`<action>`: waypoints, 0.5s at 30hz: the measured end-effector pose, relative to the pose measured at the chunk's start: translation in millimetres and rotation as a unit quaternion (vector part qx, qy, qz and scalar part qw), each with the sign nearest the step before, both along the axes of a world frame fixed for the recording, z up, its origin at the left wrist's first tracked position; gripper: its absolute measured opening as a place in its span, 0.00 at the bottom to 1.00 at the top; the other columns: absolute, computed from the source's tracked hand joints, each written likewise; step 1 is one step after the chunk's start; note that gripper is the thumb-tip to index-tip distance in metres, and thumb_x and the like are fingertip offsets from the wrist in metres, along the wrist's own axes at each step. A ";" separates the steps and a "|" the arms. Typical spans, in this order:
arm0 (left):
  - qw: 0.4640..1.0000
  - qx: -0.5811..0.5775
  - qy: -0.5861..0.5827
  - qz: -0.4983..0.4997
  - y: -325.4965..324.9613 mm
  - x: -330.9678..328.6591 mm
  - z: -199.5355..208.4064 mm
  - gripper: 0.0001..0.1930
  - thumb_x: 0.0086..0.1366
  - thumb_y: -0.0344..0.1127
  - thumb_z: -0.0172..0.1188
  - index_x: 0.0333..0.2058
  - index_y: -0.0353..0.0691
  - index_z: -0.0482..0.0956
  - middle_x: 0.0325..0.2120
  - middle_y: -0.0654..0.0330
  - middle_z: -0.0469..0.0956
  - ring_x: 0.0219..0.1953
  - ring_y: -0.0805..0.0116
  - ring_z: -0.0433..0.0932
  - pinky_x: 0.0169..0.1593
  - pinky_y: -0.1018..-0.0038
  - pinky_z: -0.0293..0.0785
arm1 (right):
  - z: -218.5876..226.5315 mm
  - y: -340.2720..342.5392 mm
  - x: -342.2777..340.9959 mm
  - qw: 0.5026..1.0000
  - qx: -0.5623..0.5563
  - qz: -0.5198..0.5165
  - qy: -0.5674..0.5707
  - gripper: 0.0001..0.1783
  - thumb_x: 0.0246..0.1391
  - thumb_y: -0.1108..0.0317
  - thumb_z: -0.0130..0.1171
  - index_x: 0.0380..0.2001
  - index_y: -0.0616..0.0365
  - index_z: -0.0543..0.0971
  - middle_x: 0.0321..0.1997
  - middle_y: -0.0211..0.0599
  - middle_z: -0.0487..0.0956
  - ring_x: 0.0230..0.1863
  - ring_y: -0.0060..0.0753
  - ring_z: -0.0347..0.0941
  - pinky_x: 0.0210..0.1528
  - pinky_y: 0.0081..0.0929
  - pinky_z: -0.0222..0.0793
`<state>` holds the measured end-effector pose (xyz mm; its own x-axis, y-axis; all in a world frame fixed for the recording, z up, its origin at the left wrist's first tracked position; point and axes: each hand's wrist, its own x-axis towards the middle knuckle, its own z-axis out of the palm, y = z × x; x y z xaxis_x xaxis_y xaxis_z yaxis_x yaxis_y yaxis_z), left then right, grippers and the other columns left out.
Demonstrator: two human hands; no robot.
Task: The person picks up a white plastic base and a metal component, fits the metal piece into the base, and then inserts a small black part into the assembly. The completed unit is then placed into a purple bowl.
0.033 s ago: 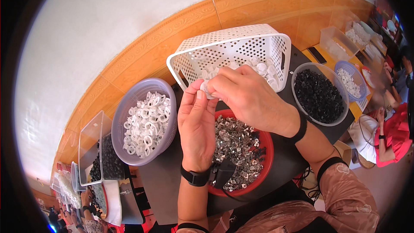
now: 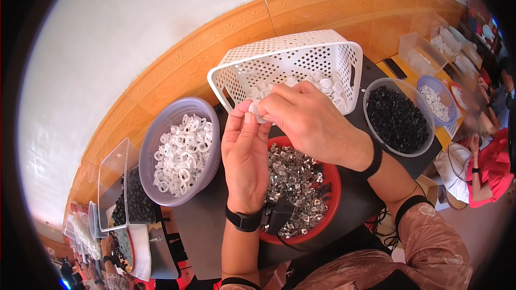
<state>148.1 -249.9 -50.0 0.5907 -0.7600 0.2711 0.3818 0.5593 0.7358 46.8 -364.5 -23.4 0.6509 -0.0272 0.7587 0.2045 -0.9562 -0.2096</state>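
A small white plastic part (image 2: 255,110) is pinched between the fingertips of my left hand (image 2: 244,156), palm turned up. From the right, my right hand (image 2: 312,121) closes its fingers on the same part, hiding most of it. Both hands are over the near edge of a white perforated basket (image 2: 236,56), which lies tilted toward me with white plastic pieces (image 2: 325,85) inside. Below them stands a red bowl (image 2: 336,193) full of small metal and dark parts (image 2: 298,204), partly covered by my left wrist and a black device.
A lilac colander (image 2: 146,153) of white rings is at left, beside a clear box (image 2: 113,182) of black parts. At right stand a clear tub (image 2: 400,118) of black pieces and a small purple basket (image 2: 451,110). A person in red (image 2: 492,172) sits far right; other hands show lower left.
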 end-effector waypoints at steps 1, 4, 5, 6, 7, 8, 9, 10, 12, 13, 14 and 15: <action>1.000 -0.014 0.004 -0.002 0.1 1.0 -2.0 0.16 0.69 0.32 0.49 0.52 0.30 0.66 0.49 0.55 0.73 0.51 0.70 0.72 0.59 0.70 0.65 | -0.7 0.9 0.4 1.000 0.003 0.001 -0.003 0.10 0.47 0.76 0.53 0.36 0.58 0.74 0.32 0.33 0.71 0.33 0.35 0.69 0.36 0.29 0.59; 1.000 -0.021 -0.001 0.005 -1.8 3.3 -2.1 0.14 0.69 0.31 0.49 0.51 0.30 0.67 0.48 0.55 0.73 0.51 0.70 0.72 0.59 0.70 0.65 | -0.2 -1.5 -1.5 1.000 0.010 0.001 0.007 0.11 0.47 0.76 0.53 0.37 0.57 0.74 0.32 0.33 0.72 0.34 0.34 0.69 0.36 0.29 0.60; 1.000 -0.021 -0.001 0.004 -3.0 3.5 -2.4 0.14 0.69 0.31 0.49 0.51 0.30 0.67 0.48 0.55 0.73 0.51 0.70 0.72 0.59 0.70 0.65 | 0.4 -3.0 -2.8 1.000 0.013 0.001 0.018 0.11 0.47 0.76 0.53 0.37 0.57 0.75 0.32 0.32 0.72 0.34 0.33 0.70 0.36 0.29 0.60; 1.000 -0.009 -0.008 0.025 -3.0 3.6 -2.7 0.13 0.69 0.31 0.49 0.50 0.32 0.68 0.48 0.56 0.73 0.50 0.70 0.72 0.58 0.70 0.66 | 0.5 -2.7 -4.2 1.000 0.013 0.001 0.018 0.11 0.47 0.76 0.53 0.37 0.57 0.75 0.32 0.32 0.72 0.34 0.33 0.70 0.36 0.29 0.60; 0.999 0.002 -0.014 0.047 -3.0 3.7 -2.8 0.13 0.69 0.31 0.50 0.49 0.33 0.69 0.47 0.56 0.73 0.49 0.70 0.72 0.57 0.70 0.66 | 0.4 -1.7 -5.9 0.999 -0.005 -0.006 0.034 0.12 0.46 0.76 0.53 0.37 0.57 0.75 0.32 0.32 0.72 0.34 0.33 0.70 0.36 0.29 0.60; 0.999 0.002 -0.015 0.047 -2.7 3.6 -2.7 0.13 0.69 0.31 0.50 0.49 0.33 0.69 0.47 0.56 0.73 0.49 0.70 0.72 0.57 0.70 0.66 | 0.4 -0.3 -7.5 0.998 -0.023 -0.013 0.049 0.12 0.46 0.76 0.53 0.38 0.57 0.75 0.32 0.32 0.72 0.34 0.33 0.70 0.36 0.30 0.60; 0.998 0.008 -0.014 0.053 -3.0 3.3 -3.2 0.13 0.69 0.31 0.50 0.49 0.33 0.69 0.47 0.56 0.73 0.50 0.70 0.72 0.57 0.70 0.66 | 1.1 2.6 -9.6 0.998 -0.023 -0.015 0.049 0.12 0.46 0.76 0.53 0.38 0.57 0.75 0.32 0.32 0.72 0.34 0.33 0.70 0.36 0.30 0.60; 0.998 0.014 -0.014 0.060 -3.3 3.1 -3.6 0.13 0.69 0.31 0.50 0.50 0.33 0.69 0.47 0.56 0.73 0.50 0.70 0.72 0.57 0.70 0.66 | 2.5 6.7 -11.5 0.997 -0.029 -0.033 0.068 0.14 0.46 0.76 0.55 0.39 0.57 0.75 0.33 0.32 0.72 0.35 0.33 0.70 0.38 0.29 0.60; 0.998 0.013 -0.014 0.059 -2.6 4.3 -3.8 0.13 0.69 0.31 0.50 0.50 0.33 0.69 0.47 0.56 0.73 0.50 0.70 0.72 0.57 0.70 0.66 | 3.9 9.3 -13.1 0.994 -0.035 -0.051 0.086 0.16 0.45 0.76 0.56 0.41 0.56 0.76 0.34 0.32 0.72 0.36 0.34 0.70 0.39 0.29 0.60; 0.998 0.013 -0.015 0.061 -1.8 5.2 -3.7 0.13 0.69 0.31 0.50 0.50 0.32 0.69 0.47 0.56 0.73 0.50 0.70 0.72 0.57 0.70 0.67 | 4.0 9.6 -13.2 0.996 -0.041 -0.053 0.066 0.14 0.45 0.76 0.55 0.39 0.57 0.76 0.32 0.33 0.73 0.34 0.34 0.71 0.36 0.30 0.61; 0.998 0.014 -0.015 0.061 -1.3 6.1 -3.7 0.13 0.69 0.31 0.50 0.50 0.32 0.69 0.47 0.56 0.73 0.50 0.70 0.72 0.57 0.70 0.67 | 3.7 9.9 -12.9 0.996 -0.048 -0.055 0.045 0.12 0.46 0.75 0.55 0.37 0.57 0.76 0.30 0.35 0.73 0.32 0.34 0.72 0.33 0.32 0.62; 0.998 0.015 -0.017 0.060 -1.6 6.3 -3.5 0.14 0.70 0.32 0.49 0.51 0.32 0.68 0.48 0.55 0.73 0.50 0.69 0.72 0.57 0.71 0.67 | 3.6 8.3 -12.2 0.996 -0.047 -0.056 0.045 0.12 0.46 0.75 0.55 0.37 0.57 0.76 0.30 0.35 0.73 0.32 0.34 0.72 0.33 0.32 0.62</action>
<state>154.3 -251.6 -53.6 0.6682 -0.6928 0.2711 0.2883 0.5770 0.7642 34.6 -356.2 -19.8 0.7138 -0.0340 0.6995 0.0806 -0.9882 -0.1302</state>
